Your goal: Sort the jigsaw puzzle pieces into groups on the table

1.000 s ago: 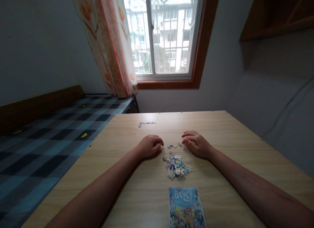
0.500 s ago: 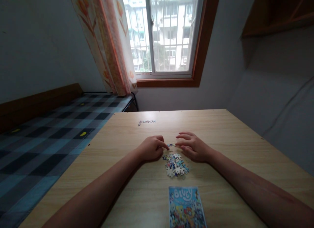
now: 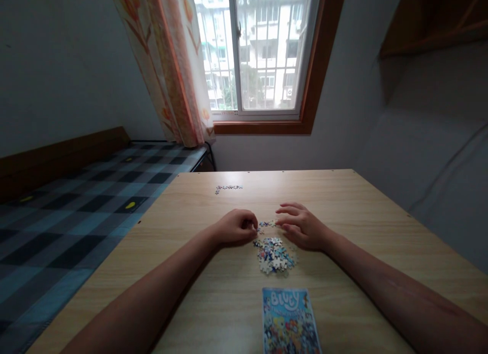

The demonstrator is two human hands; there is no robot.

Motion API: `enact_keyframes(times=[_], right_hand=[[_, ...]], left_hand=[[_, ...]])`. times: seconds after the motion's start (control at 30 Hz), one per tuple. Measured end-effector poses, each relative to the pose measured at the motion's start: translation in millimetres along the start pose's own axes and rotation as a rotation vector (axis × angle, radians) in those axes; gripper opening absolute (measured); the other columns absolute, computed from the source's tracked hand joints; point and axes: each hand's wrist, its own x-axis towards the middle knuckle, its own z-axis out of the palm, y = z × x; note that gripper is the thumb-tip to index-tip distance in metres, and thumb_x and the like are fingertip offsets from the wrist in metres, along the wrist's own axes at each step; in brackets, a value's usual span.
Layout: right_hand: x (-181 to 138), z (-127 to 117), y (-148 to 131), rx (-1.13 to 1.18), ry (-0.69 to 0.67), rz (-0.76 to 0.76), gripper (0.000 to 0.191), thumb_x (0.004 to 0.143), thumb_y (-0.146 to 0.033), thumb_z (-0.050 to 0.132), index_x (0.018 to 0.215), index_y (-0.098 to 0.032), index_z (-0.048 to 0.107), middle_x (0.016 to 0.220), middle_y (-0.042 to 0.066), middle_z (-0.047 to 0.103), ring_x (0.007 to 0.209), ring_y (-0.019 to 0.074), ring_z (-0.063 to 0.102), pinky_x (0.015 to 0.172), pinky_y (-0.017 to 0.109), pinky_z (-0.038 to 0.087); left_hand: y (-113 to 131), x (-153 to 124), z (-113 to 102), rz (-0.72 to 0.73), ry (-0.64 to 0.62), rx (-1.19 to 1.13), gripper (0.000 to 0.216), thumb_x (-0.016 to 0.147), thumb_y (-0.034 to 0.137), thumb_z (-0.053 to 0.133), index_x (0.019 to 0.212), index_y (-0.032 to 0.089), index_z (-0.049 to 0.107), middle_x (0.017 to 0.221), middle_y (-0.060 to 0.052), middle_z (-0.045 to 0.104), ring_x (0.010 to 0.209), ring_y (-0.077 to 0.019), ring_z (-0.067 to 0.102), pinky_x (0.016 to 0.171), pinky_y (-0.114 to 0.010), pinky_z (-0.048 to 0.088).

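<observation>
My left hand (image 3: pixel 237 227) is closed, its thumb and fingers pinched together at a small jigsaw puzzle piece (image 3: pixel 261 231) on the table; the fingertips are partly hidden. Just beyond that piece lies a short row of puzzle pieces (image 3: pixel 267 224). My right hand (image 3: pixel 303 227) is open, fingers spread, with its fingertips at the right end of this row. Between my forearms is a loose pile of puzzle pieces (image 3: pixel 275 256), some face up with blue print, others pale side up. An L-shaped strip of pieces (image 3: pixel 229 187) sits farther off to the left.
Nearest me on the wooden table (image 3: pixel 206 303) is a colourful picture card or box (image 3: pixel 290 321) marked "Bluey". A bed with a checked cover (image 3: pixel 87 201) stands along the left. Behind the table are a window (image 3: pixel 267 54) and a curtain (image 3: pixel 171 64).
My left index finger was extended onto a piece and has now curled in, the hand drawing slightly left with the piece. My right hand stays almost in place. The view has shifted slightly.
</observation>
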Motion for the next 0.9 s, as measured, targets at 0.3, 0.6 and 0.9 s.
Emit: enact_keyframes(times=[0.3,0.6,0.9], right_hand=[[4.9,-0.4,-20.7,0.011,-0.06,-0.086,0.015,0.088,-0.031,0.067,0.099,-0.028,0.076,0.126,0.007,0.068,0.13,0.0308,0.053,0.107,0.055,0.042],[4.4,2.0,-20.1,0.019,-0.087,-0.082,0.012,0.086,-0.03,0.07,0.097,-0.029,0.076,0.124,0.007,0.069,0.128,0.0312,0.055,0.106,0.055,0.043],[2.9,6.1,-17.1,0.085,-0.043,-0.021,0.009,0.087,-0.023,0.069,0.087,-0.027,0.077,0.122,0.006,0.07,0.127,0.0299,0.056,0.104,0.053,0.047]], left_hand=[[-7.7,1.6,-4.1,-0.041,-0.079,-0.022,0.021,0.066,0.027,0.075,0.067,0.016,0.058,0.063,0.005,0.052,0.06,-0.0087,0.041,0.057,-0.023,0.029],[-13.1,3.5,-7.4,-0.096,-0.116,-0.181,0.016,0.067,0.024,0.068,0.068,0.016,0.054,0.063,0.006,0.05,0.061,-0.0089,0.042,0.058,-0.022,0.032],[-14.8,4.0,-15.4,-0.139,-0.153,-0.241,0.021,0.066,0.028,0.071,0.071,0.016,0.054,0.066,0.005,0.051,0.063,-0.0095,0.044,0.058,-0.023,0.032]])
